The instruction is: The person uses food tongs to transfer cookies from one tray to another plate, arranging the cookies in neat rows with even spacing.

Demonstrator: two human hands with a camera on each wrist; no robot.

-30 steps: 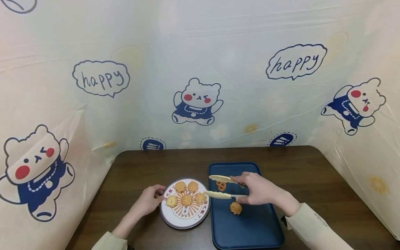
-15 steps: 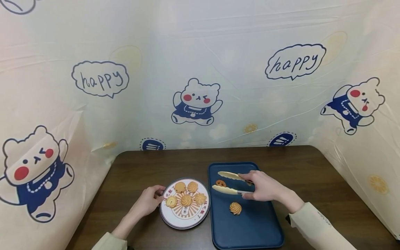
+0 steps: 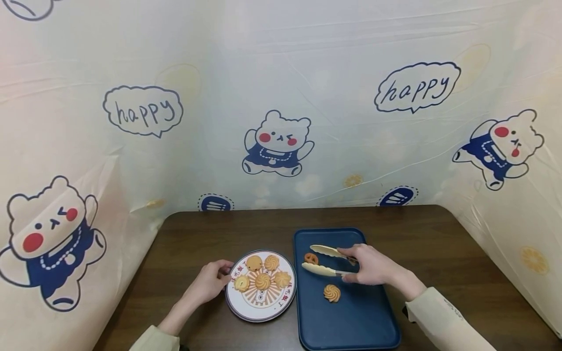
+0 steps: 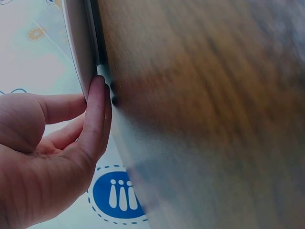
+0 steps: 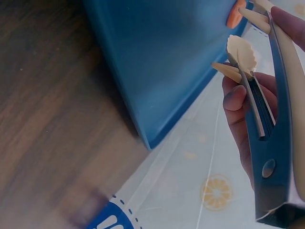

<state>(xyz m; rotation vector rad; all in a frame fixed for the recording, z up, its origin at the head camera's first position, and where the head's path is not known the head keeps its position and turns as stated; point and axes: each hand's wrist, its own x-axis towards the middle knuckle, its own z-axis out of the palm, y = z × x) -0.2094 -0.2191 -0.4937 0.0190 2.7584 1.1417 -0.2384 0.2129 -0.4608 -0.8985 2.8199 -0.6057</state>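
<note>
My left hand (image 3: 210, 282) pinches the left rim of a round white plate (image 3: 259, 312), thumb and fingers at its edge, as the left wrist view (image 4: 71, 138) shows close up. Several cookies lie on the plate, a swirled one (image 3: 262, 281) in the middle. In my right hand (image 3: 372, 265) I hold a pair of tongs (image 3: 322, 269) with cream tips, spread apart and holding nothing. The tips stand over the blue tray (image 3: 347, 321), on either side of a small pretzel (image 3: 311, 258). Nearer me on the tray sits a swirled cookie (image 3: 331, 293).
Plate and tray stand side by side on a dark wooden table (image 3: 228, 234). A brown piece (image 3: 351, 262) shows partly behind the right hand. A printed cloth (image 3: 281, 73) hangs behind the table and along both sides.
The right hand has drawn the tongs rightward, away from the plate's edge, and they now stand around the pretzel. The left hand and the plate have stayed in place.
</note>
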